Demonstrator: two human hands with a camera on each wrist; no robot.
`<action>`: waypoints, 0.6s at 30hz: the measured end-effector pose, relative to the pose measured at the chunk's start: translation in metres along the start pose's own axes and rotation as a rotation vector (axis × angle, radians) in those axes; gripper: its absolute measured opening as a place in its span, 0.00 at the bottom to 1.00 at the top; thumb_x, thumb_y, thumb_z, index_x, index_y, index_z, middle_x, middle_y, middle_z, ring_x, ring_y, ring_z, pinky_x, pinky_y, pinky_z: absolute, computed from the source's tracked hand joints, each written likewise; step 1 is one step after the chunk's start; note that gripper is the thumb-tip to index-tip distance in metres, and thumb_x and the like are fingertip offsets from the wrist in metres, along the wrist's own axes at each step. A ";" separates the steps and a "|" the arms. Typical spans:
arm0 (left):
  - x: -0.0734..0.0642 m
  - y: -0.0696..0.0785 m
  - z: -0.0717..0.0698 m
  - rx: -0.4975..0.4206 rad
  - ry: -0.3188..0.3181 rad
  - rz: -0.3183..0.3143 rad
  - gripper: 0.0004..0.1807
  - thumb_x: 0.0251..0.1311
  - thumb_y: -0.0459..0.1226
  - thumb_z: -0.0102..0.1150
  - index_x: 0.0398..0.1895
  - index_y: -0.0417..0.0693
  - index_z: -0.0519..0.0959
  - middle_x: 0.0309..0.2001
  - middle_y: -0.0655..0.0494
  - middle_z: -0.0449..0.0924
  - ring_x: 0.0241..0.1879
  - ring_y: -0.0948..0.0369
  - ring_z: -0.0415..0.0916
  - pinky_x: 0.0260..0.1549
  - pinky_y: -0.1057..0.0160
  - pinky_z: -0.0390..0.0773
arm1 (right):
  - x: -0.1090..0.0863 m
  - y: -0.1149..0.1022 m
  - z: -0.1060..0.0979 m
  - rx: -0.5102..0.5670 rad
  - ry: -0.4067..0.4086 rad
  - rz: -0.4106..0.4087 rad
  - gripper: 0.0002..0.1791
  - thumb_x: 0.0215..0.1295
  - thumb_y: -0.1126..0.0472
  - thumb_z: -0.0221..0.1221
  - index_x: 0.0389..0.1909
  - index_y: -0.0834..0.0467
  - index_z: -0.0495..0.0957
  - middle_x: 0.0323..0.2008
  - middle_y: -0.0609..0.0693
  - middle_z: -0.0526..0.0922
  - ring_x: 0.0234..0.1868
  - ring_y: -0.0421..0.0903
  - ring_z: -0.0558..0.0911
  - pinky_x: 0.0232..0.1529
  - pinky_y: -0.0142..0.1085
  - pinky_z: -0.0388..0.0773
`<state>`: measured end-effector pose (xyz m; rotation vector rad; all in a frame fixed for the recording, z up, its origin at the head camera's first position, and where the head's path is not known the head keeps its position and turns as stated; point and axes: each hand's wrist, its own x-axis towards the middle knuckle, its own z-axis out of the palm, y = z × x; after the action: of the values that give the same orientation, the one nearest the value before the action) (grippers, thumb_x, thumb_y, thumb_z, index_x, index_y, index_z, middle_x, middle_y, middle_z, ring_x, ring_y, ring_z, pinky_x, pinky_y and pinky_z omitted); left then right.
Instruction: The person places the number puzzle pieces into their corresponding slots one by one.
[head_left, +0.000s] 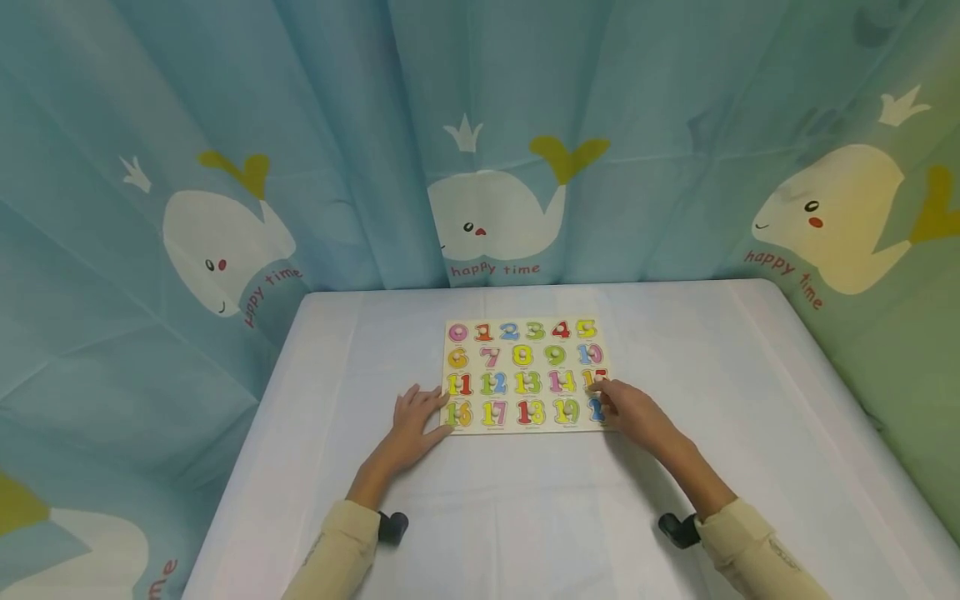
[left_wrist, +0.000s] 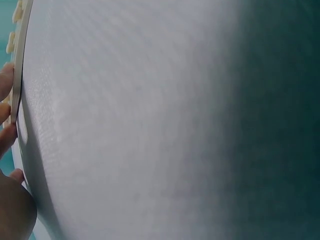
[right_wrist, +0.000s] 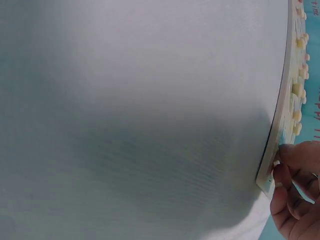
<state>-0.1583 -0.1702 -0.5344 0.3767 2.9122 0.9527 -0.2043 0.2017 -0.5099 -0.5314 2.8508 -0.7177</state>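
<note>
A wooden number puzzle board (head_left: 480, 431) lies flat on the table, with colourful knobbed number pieces from 0 to 20 in its rows. My left hand (head_left: 411, 425) rests at the board's left edge, fingers spread, thumb by the lower left corner near the 16 piece (head_left: 459, 414). At the right side my right hand (head_left: 637, 415) bends over the board, thumb and fingers pinching at the 15 piece (head_left: 600, 376). That hand partly covers the 20 piece (head_left: 596, 409). In the right wrist view, curled fingertips (right_wrist: 286, 151) meet close to the board's corner.
A white cloth (head_left: 495, 517) covers the table. Behind and beside it hangs a blue curtain (head_left: 360, 167) with whale prints. Black wrist straps (head_left: 678, 530) with camera mounts sit by both cuffs.
</note>
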 end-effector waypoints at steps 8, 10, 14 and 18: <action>0.001 -0.003 -0.002 0.029 -0.016 0.016 0.31 0.59 0.45 0.60 0.64 0.43 0.68 0.66 0.44 0.63 0.68 0.40 0.44 0.62 0.35 0.37 | -0.003 0.003 0.009 0.023 0.036 -0.015 0.20 0.54 0.74 0.63 0.49 0.63 0.76 0.38 0.51 0.79 0.38 0.46 0.76 0.45 0.44 0.77; -0.003 -0.005 -0.003 0.036 -0.006 0.008 0.30 0.59 0.43 0.61 0.63 0.42 0.69 0.65 0.43 0.63 0.68 0.39 0.45 0.61 0.34 0.37 | 0.000 0.001 0.013 0.015 0.029 -0.044 0.20 0.54 0.74 0.63 0.49 0.63 0.75 0.37 0.50 0.78 0.37 0.45 0.75 0.44 0.42 0.77; -0.011 -0.010 -0.004 0.077 0.025 0.001 0.29 0.60 0.43 0.60 0.63 0.43 0.69 0.64 0.44 0.64 0.67 0.39 0.47 0.60 0.33 0.39 | 0.004 -0.001 0.018 -0.001 0.042 -0.114 0.18 0.57 0.70 0.62 0.50 0.64 0.75 0.36 0.50 0.76 0.34 0.43 0.72 0.37 0.38 0.76; -0.016 -0.014 -0.001 0.123 0.051 -0.020 0.27 0.64 0.45 0.54 0.64 0.45 0.67 0.64 0.45 0.64 0.66 0.42 0.51 0.59 0.31 0.39 | 0.002 0.005 0.018 0.006 0.100 -0.076 0.18 0.62 0.62 0.59 0.52 0.64 0.75 0.41 0.54 0.76 0.36 0.45 0.74 0.38 0.40 0.77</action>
<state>-0.1455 -0.1856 -0.5416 0.3336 3.0235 0.7939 -0.2038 0.1974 -0.5285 -0.6236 2.9334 -0.7868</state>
